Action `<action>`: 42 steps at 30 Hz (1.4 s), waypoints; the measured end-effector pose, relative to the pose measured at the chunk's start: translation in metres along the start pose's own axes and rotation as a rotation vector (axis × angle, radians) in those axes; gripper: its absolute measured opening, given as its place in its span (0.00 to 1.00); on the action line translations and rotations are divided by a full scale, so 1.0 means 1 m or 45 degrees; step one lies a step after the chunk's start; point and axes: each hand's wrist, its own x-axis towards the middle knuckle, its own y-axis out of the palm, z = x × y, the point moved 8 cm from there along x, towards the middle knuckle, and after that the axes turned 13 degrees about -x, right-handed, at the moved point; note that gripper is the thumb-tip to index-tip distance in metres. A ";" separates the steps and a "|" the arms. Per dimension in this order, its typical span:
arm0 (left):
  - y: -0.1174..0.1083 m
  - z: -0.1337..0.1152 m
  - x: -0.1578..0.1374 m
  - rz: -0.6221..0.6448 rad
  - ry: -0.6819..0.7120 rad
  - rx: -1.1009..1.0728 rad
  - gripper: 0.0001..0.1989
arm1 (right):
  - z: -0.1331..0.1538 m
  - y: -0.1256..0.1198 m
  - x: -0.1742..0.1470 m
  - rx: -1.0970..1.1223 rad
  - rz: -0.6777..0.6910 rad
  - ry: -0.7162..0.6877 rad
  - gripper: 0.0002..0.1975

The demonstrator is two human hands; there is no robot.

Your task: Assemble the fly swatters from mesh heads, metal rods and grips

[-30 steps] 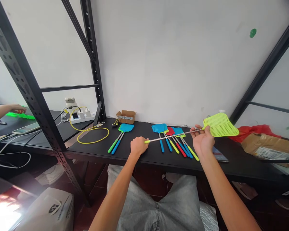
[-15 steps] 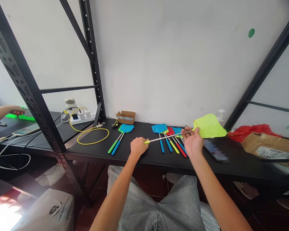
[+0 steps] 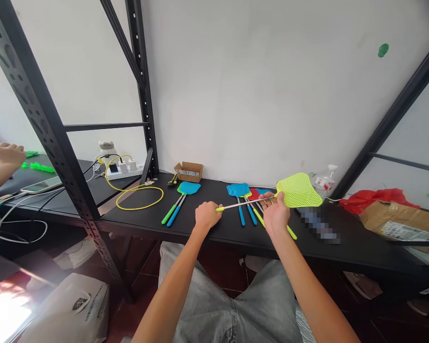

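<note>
A yellow-green fly swatter (image 3: 299,190) with a thin metal rod is held level above the black table. My left hand (image 3: 206,216) is closed around its handle, of which only the yellow end shows. At the neck, just below the perforated head, the fingers of my right hand (image 3: 276,214) pinch the rod, palm turned up. Beneath and behind the rod lie several more swatters, among them a blue one (image 3: 238,190) and a red one (image 3: 254,194). My right hand hides part of that group. Further left, a blue swatter (image 3: 190,188) overlaps a green-handled one (image 3: 169,214).
A small open cardboard box (image 3: 188,172) and a coiled yellow cable (image 3: 139,208) are to the left. On the right are a clear bottle (image 3: 327,181), a blurred phone (image 3: 320,226), a red bag (image 3: 379,200) and a carton (image 3: 402,224). Another person's hand (image 3: 10,155) shows far left.
My right hand has moved left with the swatter's head, and the visible rod between my hands is shorter. My left hand stays nearly in place. The other person's hand has lifted and shifted left.
</note>
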 end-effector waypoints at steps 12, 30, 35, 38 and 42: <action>-0.002 0.000 -0.001 0.010 -0.025 -0.018 0.25 | 0.001 0.012 -0.009 -0.041 -0.004 -0.042 0.20; 0.000 0.004 0.002 -0.019 -0.015 -0.027 0.25 | 0.000 0.019 -0.010 -0.069 0.048 -0.067 0.24; 0.000 0.004 0.002 -0.035 -0.032 -0.028 0.25 | -0.013 0.032 -0.016 -0.100 0.070 -0.023 0.25; 0.000 0.005 0.002 -0.050 -0.028 -0.030 0.25 | -0.018 0.037 -0.018 -0.120 0.062 -0.009 0.25; -0.001 0.004 0.003 -0.068 -0.008 -0.041 0.25 | -0.019 0.038 -0.017 -0.101 0.062 -0.012 0.23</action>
